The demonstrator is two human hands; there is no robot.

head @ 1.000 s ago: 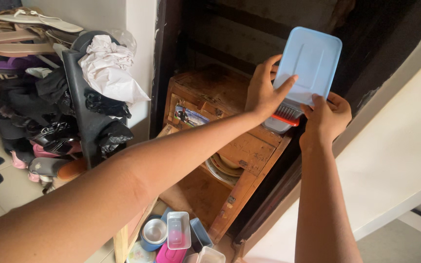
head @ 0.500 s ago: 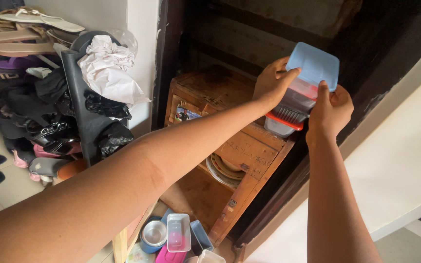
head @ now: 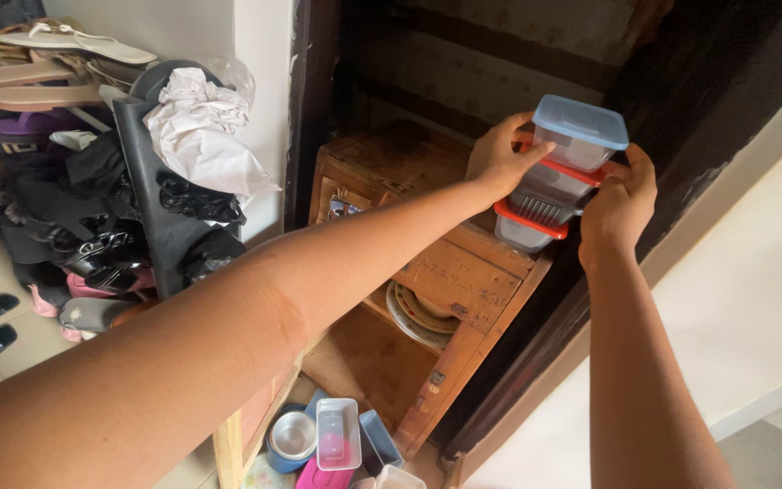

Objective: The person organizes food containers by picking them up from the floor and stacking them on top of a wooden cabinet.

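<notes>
A clear plastic container with a light blue lid (head: 579, 132) sits on top of a stack of two red-lidded containers (head: 536, 210), on the top of a wooden cabinet (head: 450, 272). My left hand (head: 498, 156) presses against the left side of the stack, fingers touching the blue-lidded container. Against the right side, my right hand (head: 622, 201) holds the stack just below the blue lid. Both arms reach up and away from me.
A black shoe rack (head: 151, 195) crowded with sandals and shoes stands at left, with crumpled white paper (head: 199, 127) on it. Plates (head: 416, 315) lie inside the cabinet. Several small containers (head: 332, 439) lie on the floor below. A white wall runs at right.
The blue-lidded container, held tilted up a second ago, has been lowered flat onto the red-lidded stack. Both hands moved down to the sides of the stack.
</notes>
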